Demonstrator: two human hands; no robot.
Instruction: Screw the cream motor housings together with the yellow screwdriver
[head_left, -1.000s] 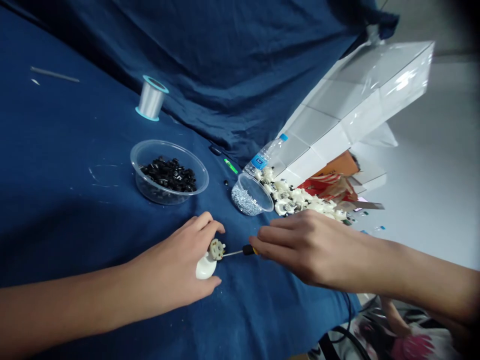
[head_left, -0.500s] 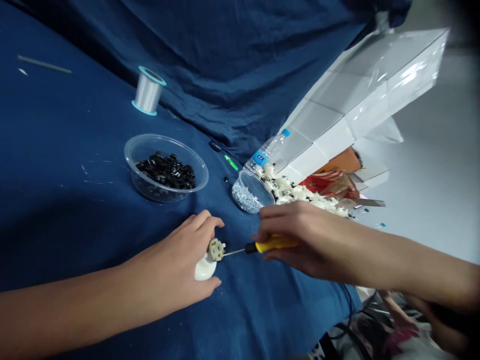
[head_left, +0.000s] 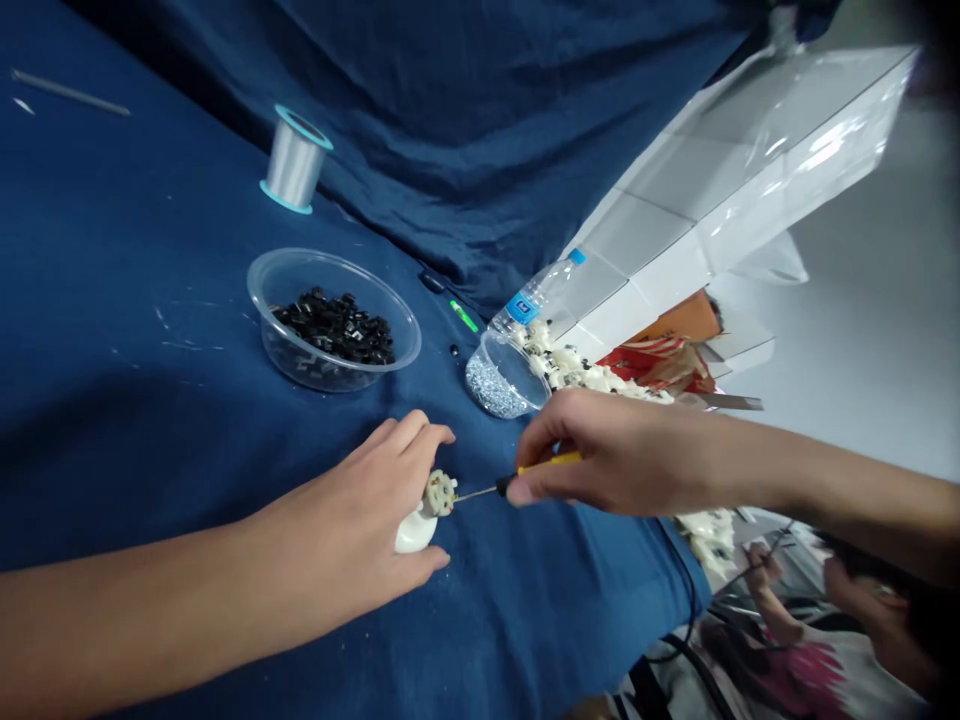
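My left hand (head_left: 382, 515) is wrapped round a small white plastic part (head_left: 415, 530), holding it against the blue cloth. A beige round piece (head_left: 440, 493) with small openings sits at the part's end, facing right. In my right hand (head_left: 581, 455) is a screwdriver (head_left: 551, 464) with a yellow and black handle. Its thin metal shaft points left, and the tip meets the edge of the beige piece. Part of the handle is hidden by my fingers.
A clear bowl of black pieces (head_left: 337, 372) stands beyond my left hand. A small clear tub of screws (head_left: 495, 385) is near my right hand, by a bottle (head_left: 536, 292) and a pile of white parts (head_left: 559, 358). A thread spool (head_left: 296, 160) stands farther back. Another person (head_left: 810, 650) is lower right.
My right hand has rolled round the screwdriver handle, so the thumb now lies along its near side. The tip stays at the beige piece. The camera view has shifted slightly.
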